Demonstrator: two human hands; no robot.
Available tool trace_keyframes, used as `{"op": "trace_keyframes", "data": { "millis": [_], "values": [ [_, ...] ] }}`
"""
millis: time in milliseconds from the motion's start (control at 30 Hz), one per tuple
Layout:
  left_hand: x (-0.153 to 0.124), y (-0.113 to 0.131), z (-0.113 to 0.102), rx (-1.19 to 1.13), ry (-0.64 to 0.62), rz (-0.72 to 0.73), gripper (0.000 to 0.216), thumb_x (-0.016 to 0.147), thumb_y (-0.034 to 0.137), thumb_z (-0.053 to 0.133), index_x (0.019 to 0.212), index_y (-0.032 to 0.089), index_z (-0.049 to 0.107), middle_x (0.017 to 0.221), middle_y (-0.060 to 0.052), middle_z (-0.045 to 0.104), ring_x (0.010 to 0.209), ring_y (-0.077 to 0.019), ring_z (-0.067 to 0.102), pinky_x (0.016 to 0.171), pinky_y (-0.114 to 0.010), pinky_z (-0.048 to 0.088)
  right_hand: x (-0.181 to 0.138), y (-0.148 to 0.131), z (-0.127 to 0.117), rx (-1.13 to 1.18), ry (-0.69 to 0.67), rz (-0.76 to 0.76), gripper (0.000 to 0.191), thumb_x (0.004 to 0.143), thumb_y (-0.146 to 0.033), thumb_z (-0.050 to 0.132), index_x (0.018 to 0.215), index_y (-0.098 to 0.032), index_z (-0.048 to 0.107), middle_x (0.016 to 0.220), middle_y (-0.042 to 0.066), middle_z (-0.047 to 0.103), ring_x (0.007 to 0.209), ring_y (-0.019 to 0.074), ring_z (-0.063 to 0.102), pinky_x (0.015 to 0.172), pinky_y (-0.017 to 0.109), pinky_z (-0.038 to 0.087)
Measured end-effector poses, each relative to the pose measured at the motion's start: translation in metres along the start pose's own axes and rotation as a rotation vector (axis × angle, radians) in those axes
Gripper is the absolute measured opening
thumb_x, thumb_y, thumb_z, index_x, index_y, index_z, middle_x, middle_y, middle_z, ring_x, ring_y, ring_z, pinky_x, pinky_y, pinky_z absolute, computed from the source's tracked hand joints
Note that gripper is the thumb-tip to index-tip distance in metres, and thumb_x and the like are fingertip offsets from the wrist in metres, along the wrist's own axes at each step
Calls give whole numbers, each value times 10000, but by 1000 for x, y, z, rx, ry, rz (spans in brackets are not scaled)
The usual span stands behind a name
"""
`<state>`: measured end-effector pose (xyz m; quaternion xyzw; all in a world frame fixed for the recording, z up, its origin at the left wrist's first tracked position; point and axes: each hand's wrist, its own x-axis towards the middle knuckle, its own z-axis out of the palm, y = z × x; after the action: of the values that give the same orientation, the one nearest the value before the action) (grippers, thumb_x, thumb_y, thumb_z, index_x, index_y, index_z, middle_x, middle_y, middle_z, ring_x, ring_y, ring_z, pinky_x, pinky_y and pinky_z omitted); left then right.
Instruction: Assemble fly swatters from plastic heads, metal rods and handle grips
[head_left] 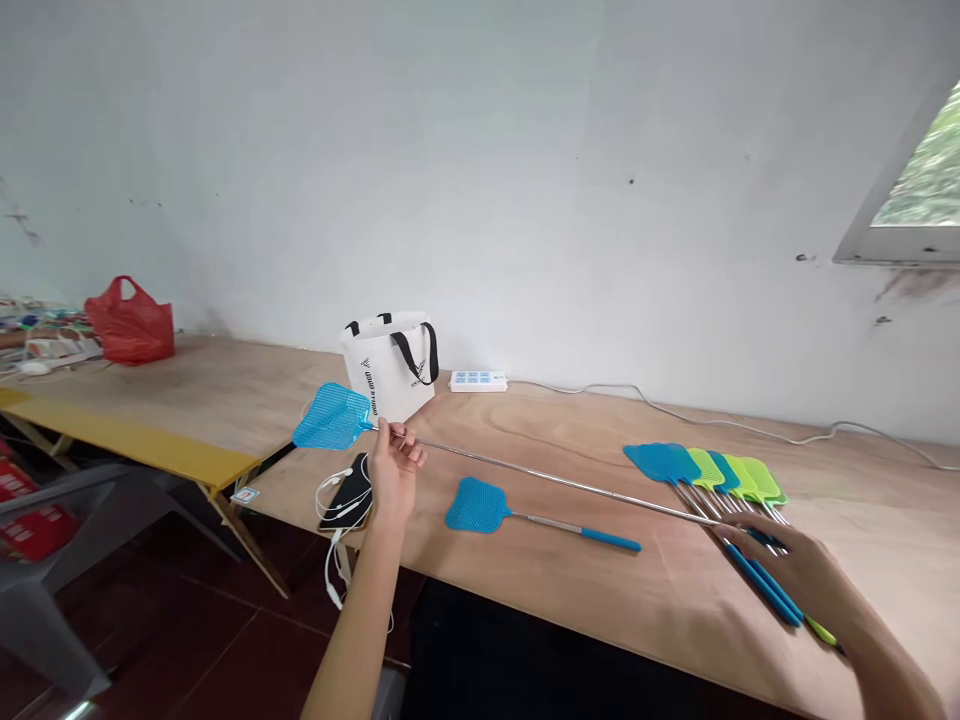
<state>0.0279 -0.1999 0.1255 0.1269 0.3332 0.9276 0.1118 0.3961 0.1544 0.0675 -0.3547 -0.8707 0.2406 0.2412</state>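
Two hands on one extended blue swatter [334, 418]: left hand [391, 470] fingers pinch rod near head, right hand [795, 565] fingers wrap handle end; held above worktop [525, 600], row of swatters [712, 475] by right

Two bare forearms, no sleeves, no jewellery

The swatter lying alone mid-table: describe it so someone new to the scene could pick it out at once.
On the plywood table, look in front of the white tote bag, between the two hands. There lies a blue fly swatter, head pointing left, handle collapsed short. Unlike the stretched-out swatter held above it and the fanned row at right, it lies alone and untouched.
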Motion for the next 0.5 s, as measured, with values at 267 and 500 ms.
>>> {"op": "trace_keyframes", "data": {
  "millis": [267,500],
  "values": [
    [2,-1,-2,15,20,120,448,872,608,689,782,183,579,580,49,550,409,-72,434,433,-198,384,5,8,1,23,-32,119,482,675,-717,627,857,-319,828,1063,41,793,1108,382,685,866,424,539],
    [-24,-48,23,285,-2,154,531,882,672,598,730,163,592,677,-79,737,393,-89,500,430,-217,395,-1,-25,17,-6,69,-92,450,770,-705,634,886,-316,827,1044,42,796,985,321,728,758,348,558]
  ]
}}
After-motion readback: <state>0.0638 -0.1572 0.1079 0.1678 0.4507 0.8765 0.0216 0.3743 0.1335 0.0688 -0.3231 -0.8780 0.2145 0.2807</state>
